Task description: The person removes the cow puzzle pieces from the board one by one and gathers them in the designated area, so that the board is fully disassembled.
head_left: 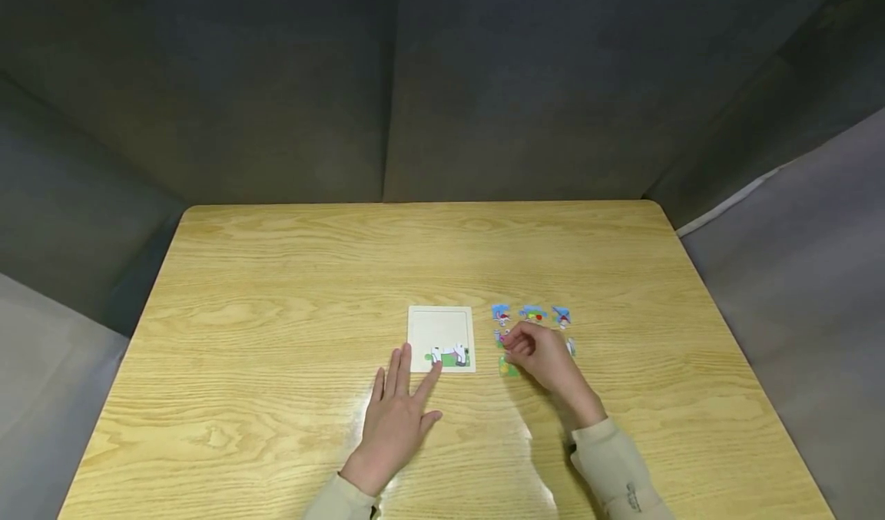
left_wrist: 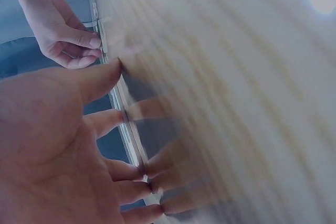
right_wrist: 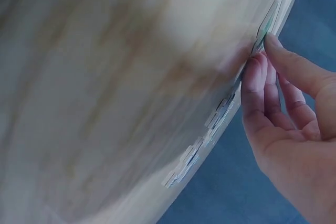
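Observation:
A square wooden puzzle board [head_left: 439, 326] with a raised rim lies at the middle front of the table. In its lower right sits a fitted section showing white animal legs on green [head_left: 450, 355]. My left hand [head_left: 396, 420] lies spread out, its straight fingertips resting at the board's left and lower edges. Just right of the board, my right hand [head_left: 542, 357] has thumb and fingers curled together over the loose pieces. Its thumb and fingertips pinch at a green puzzle piece [right_wrist: 266, 24] in the right wrist view. Part of the pieces is hidden under this hand.
Loose puzzle pieces lie in rows around the right hand: a blue corner piece [head_left: 501, 312], a blue piece with red and yellow [head_left: 533, 312] and another blue piece [head_left: 561, 316]. The wooden table [head_left: 290, 289] ends at dark curtains [head_left: 276, 105] behind.

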Available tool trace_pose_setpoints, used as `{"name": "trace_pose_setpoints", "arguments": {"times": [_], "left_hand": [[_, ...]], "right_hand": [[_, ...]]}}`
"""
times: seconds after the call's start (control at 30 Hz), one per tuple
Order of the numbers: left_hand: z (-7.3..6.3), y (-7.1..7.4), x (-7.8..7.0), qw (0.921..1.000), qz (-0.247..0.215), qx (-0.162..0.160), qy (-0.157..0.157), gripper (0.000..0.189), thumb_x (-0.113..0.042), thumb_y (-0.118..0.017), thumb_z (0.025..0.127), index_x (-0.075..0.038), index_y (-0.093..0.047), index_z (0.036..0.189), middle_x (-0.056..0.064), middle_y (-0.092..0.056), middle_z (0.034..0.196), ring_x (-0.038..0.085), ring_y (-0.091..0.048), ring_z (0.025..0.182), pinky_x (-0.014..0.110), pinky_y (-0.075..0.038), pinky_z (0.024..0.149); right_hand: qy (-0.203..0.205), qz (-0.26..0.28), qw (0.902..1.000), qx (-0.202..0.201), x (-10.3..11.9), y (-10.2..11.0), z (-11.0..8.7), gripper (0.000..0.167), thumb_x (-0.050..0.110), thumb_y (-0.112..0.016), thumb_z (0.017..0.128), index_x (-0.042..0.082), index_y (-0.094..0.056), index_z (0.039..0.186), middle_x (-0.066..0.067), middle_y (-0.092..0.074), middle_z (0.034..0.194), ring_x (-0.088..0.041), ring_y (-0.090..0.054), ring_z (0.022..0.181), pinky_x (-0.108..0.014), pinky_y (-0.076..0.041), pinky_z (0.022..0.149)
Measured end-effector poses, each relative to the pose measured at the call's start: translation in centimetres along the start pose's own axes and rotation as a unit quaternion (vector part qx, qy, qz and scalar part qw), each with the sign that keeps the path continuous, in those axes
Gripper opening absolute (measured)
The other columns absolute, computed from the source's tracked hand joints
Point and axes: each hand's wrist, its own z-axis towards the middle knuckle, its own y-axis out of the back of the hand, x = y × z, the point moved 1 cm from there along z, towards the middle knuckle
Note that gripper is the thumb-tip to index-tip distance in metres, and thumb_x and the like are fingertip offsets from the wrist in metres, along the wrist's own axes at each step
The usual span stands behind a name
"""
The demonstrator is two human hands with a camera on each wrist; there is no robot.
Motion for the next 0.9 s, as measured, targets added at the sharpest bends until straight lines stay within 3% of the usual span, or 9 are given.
{"name": "trace_pose_setpoints", "arguments": {"times": [0.23,0.5,0.67,0.9], "left_hand": [[0.0,0.0,-0.1,1.0,0.0,-0.005,-0.002,0.068,-0.039,-0.065,0.092,-0.016,-0.04,0.151,0.034,-0.016,0.155,0.046,-0.017,0.144,0.061,-0.027,0.109],[-0.1,-0.6,0.1,0.9997,-0.006,-0.021,-0.008,0.071,-0.037,-0.068,0.089,-0.014,-0.04,0.15,0.031,-0.013,0.157,0.045,-0.014,0.145,0.064,-0.025,0.109],[0.0,-0.2,-0.5,0.9998,-0.002,-0.014,-0.011,0.071,-0.036,-0.068,0.089,-0.015,-0.04,0.151,0.03,-0.014,0.157,0.043,-0.015,0.145,0.062,-0.025,0.11],[0.3,-0.4,-1.2,0.9995,0.026,-0.004,-0.017,0.069,-0.041,-0.066,0.091,-0.017,-0.041,0.151,0.032,-0.016,0.156,0.045,-0.017,0.144,0.06,-0.027,0.11]], "right_hand": [[0.004,0.011,0.9999,-0.005,0.3,0.1,-0.1,0.019,-0.008,-0.077,0.078,0.001,-0.068,0.092,-0.006,-0.067,0.085,-0.016,-0.063,0.073,-0.023,-0.054,0.065],[0.038,0.023,0.9989,-0.012,1.0,-0.7,0.4,0.018,-0.007,-0.078,0.077,0.001,-0.068,0.089,-0.007,-0.068,0.083,-0.018,-0.065,0.071,-0.022,-0.054,0.063],[0.064,0.022,0.9977,-0.009,2.3,-1.6,1.2,0.015,-0.007,-0.077,0.079,0.0,-0.067,0.089,-0.007,-0.068,0.083,-0.019,-0.065,0.071,-0.023,-0.054,0.063],[0.063,0.032,0.9974,0.016,4.6,-3.7,2.7,0.011,-0.004,-0.076,0.082,0.002,-0.068,0.087,-0.007,-0.068,0.081,-0.017,-0.066,0.072,-0.023,-0.055,0.065]]}}
